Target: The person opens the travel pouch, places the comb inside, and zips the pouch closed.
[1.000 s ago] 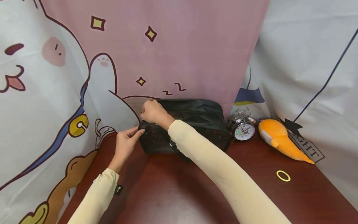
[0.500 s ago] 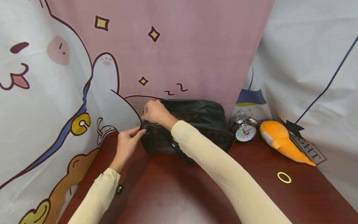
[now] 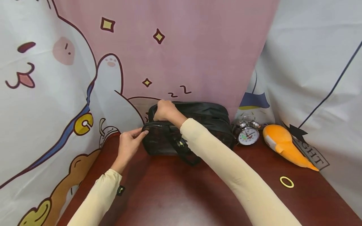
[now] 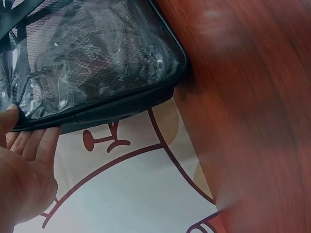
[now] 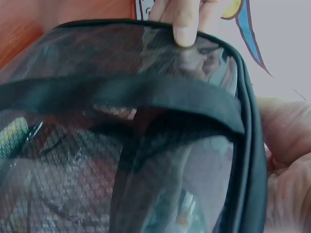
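A black bag [image 3: 156, 142] with a clear plastic front panel stands against the backdrop. My left hand [image 3: 129, 146] pinches its upper left corner, thumb in front and the other fingers behind, as the left wrist view also shows. At the bag's top edge, toward the left end, my right hand [image 3: 167, 110] has its fingers curled; what they pinch there is hidden. In the right wrist view, part of the right hand [image 5: 289, 145] shows beyond the bag's dark piped edge. A black strap [image 3: 190, 159] hangs down the bag's front.
Right of the bag stands a twin-bell alarm clock [image 3: 248, 135]. An orange plush toy [image 3: 285, 146] lies beside it, and a yellow ring [image 3: 287, 182] is nearer the front. Printed cloth backdrops [image 3: 209, 50] close off the back and sides of the reddish-brown table [image 3: 158, 191].
My right hand has slid right along the bag's top edge from the left corner. The left hand keeps its pinch on the corner. The view has shifted slightly.
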`<action>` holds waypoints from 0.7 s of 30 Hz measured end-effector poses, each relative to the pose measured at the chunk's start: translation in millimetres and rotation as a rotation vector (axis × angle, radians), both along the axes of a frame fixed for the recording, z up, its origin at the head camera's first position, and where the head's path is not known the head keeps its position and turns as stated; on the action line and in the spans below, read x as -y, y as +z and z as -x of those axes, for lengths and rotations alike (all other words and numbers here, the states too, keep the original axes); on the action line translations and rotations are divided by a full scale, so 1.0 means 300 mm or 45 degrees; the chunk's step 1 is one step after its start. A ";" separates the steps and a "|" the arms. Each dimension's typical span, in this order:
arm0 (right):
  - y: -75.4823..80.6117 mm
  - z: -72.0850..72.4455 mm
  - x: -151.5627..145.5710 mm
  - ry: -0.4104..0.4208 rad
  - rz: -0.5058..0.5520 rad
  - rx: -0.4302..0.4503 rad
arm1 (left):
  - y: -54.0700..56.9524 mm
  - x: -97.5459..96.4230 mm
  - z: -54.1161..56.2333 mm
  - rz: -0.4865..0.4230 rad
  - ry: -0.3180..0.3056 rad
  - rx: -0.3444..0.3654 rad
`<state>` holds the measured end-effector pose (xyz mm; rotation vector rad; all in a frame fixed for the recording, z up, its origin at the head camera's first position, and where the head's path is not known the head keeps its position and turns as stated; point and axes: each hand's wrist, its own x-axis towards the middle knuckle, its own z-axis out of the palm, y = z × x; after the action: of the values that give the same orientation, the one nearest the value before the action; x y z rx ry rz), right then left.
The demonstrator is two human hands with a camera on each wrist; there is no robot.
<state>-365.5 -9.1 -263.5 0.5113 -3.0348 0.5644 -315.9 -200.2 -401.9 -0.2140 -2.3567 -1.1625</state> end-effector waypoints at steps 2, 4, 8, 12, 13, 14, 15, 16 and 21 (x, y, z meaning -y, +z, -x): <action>-0.001 0.008 -0.011 0.014 0.002 0.076 | 0.001 -0.001 -0.001 0.004 0.000 0.007; -0.003 0.020 -0.016 0.040 0.035 0.151 | 0.000 0.001 -0.003 0.004 0.009 0.009; -0.013 0.040 -0.014 0.083 0.181 0.289 | -0.001 0.010 -0.002 0.025 0.020 -0.013; -0.015 0.054 -0.028 0.077 0.360 0.370 | 0.003 0.016 0.010 0.054 -0.011 -0.052; -0.012 0.056 -0.036 0.075 0.397 0.380 | 0.005 0.017 0.014 0.059 -0.023 -0.064; -0.007 0.059 -0.044 0.077 0.425 0.385 | 0.008 0.018 0.018 0.063 -0.033 -0.073; -0.001 0.061 -0.052 0.085 0.453 0.394 | 0.011 0.018 0.021 0.068 -0.042 -0.084; 0.005 0.062 -0.061 0.098 0.472 0.403 | 0.013 0.018 0.025 0.073 -0.048 -0.094; 0.035 0.053 -0.094 0.180 0.482 0.469 | 0.020 0.018 0.025 0.088 -0.062 -0.101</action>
<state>-381.3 19.0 -253.1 0.6665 -3.1047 1.3432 -323.5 -205.6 -395.9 -0.3366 -2.3358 -1.0756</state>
